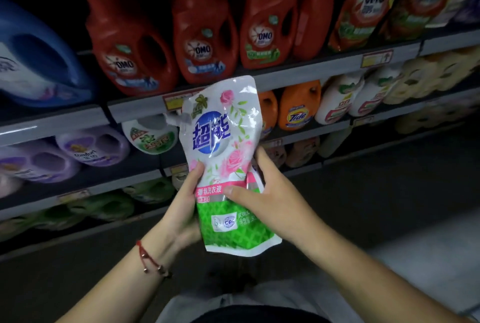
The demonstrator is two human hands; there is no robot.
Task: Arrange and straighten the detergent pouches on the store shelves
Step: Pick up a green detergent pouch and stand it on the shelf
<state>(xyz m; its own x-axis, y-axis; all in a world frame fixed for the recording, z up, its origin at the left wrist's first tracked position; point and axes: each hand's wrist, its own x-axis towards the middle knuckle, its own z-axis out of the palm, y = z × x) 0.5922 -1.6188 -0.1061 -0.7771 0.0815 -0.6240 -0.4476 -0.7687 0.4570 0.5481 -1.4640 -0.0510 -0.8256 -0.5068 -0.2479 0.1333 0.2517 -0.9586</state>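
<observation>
A white detergent pouch (223,141) with pink roses, a blue logo and a green bottom stands upright in the air in front of the shelves. My left hand (181,208) grips its lower left edge, thumb on the front. My right hand (270,195) holds the lower right side, thumb across the front and fingers behind. Its spout points left at the upper left corner. More pouches, red with OMO labels (361,8), lean on the top shelf at the right.
Red OMO bottles (202,37) fill the top shelf, with a blue jug (39,63) at left. Orange Tide bottles (298,107), white bottles and purple Comfort bottles (91,146) sit on the shelf below. Green bottles line the lower shelves. Dark floor lies at the right.
</observation>
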